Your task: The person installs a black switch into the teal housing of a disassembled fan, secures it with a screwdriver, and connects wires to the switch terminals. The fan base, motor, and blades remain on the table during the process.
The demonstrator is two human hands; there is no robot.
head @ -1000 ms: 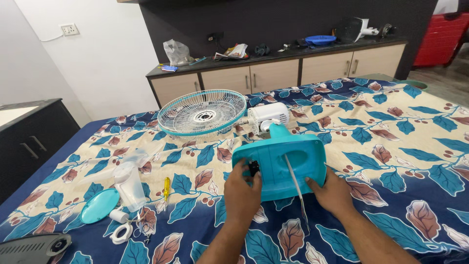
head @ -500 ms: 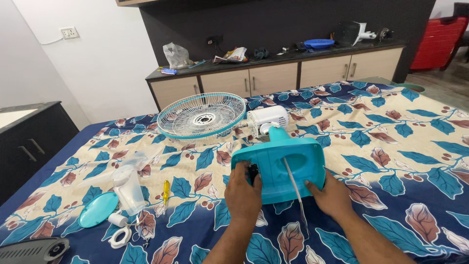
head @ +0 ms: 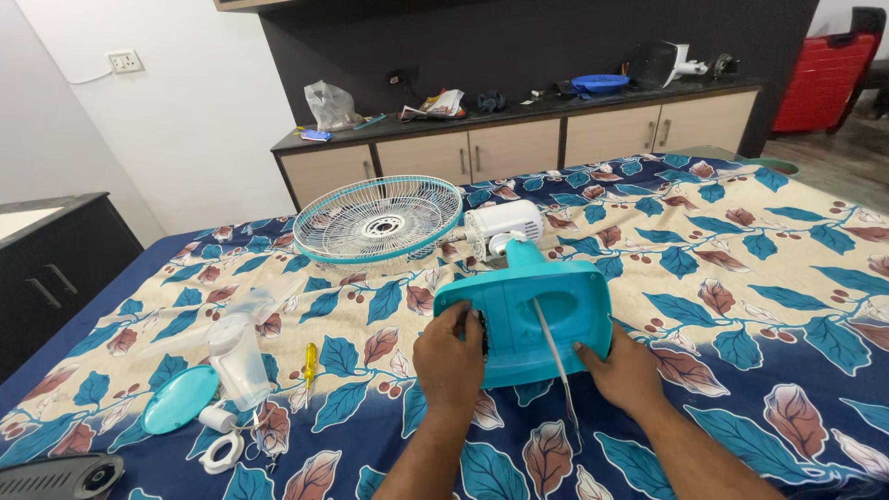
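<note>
A: Where's the fan base point(head: 530, 319) rn?

B: Mid-bed on the leaf-print bedsheet point(head: 741, 278), tipped up w/ underside facing us. Our left hand point(head: 451, 359) clamps its 9 o'clock edge, fingers wrapped by the dark switch area; right hand point(head: 622, 368) presses flat on the 4 o'clock corner, fingers together, not wrapped.

A: How do we do this bit well?

B: Probably keep both hands braced so it doesn't flop, and keep the white cord point(head: 554, 356) clear.

A: Pointing?

B: Neck aims at 12, toward the white motor point(head: 500, 227) & grille point(head: 378, 220). Long axis runs 12–6.
</note>
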